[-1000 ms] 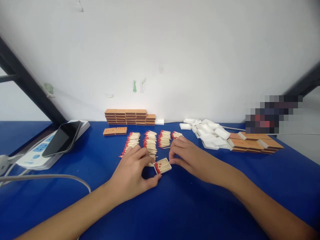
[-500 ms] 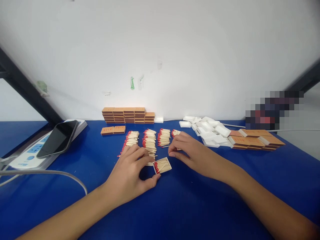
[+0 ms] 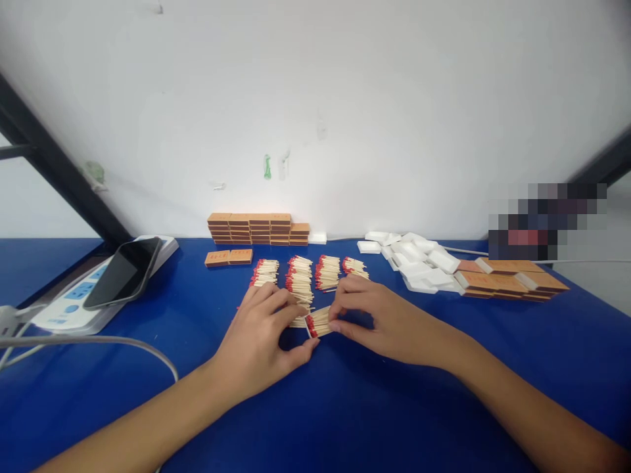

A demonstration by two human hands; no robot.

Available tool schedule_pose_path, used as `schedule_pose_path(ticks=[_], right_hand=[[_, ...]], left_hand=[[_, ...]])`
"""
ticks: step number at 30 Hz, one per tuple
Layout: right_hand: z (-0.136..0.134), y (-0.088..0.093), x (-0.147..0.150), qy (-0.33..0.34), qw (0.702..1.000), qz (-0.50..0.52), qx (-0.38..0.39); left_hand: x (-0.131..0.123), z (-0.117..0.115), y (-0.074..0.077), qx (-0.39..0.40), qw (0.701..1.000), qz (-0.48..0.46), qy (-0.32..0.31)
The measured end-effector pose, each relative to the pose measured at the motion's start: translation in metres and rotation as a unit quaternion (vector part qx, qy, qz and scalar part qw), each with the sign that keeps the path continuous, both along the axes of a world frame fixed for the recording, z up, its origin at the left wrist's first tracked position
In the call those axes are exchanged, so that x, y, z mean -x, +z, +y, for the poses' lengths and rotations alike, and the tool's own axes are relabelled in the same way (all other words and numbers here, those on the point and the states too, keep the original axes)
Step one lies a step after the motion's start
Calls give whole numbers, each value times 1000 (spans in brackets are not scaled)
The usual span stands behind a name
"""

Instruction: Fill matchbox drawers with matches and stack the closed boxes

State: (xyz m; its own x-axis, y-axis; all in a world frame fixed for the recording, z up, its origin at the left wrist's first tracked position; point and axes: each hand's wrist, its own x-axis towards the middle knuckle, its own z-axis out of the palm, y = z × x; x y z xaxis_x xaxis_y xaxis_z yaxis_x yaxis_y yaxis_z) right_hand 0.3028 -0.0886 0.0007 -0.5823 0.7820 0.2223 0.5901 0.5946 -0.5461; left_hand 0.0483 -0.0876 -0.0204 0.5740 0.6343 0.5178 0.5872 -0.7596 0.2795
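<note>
The right hand point(image 3: 379, 320) has reached the right end of the tray point(image 3: 308, 327), fingers narrow at the matches point(image 3: 319, 321), grip unclear; both hands now work there. The left hand point(image 3: 266, 330) pinches its left end between fingers. Match piles point(image 3: 299, 279) lie behind the tray.

A small table-top workspace is indicated, though whether it belongs to a home or a workshop cannot be told: a blue tabletop point(image 3: 394, 414) is set against a marked white wall point(image 3: 369, 98), matches point(image 3: 300, 279) are laid in piles, matchboxes point(image 3: 249, 230) are stacked, and a phone point(image 3: 123, 272) is rested on a power strip point(image 3: 54, 320).
</note>
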Motion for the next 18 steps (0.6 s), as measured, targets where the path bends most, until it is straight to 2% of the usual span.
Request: schedule_pose_path(ticks=[7, 9, 14, 18], right_hand=[[3, -2, -1, -22, 1000, 18, -11], [8, -5, -2, -48, 998, 20, -23], [26, -19, -14, -136, 973, -66, -172], [35, -27, -19, -134, 964, -115, -200]], left_hand=[[-1, -2, 0, -6, 1000, 6, -19], [-2, -3, 1, 3, 1000, 7, -30], [-2, -5, -1, 44, 997, 17, -65], [-2, -7, -3, 56, 995, 24, -75]])
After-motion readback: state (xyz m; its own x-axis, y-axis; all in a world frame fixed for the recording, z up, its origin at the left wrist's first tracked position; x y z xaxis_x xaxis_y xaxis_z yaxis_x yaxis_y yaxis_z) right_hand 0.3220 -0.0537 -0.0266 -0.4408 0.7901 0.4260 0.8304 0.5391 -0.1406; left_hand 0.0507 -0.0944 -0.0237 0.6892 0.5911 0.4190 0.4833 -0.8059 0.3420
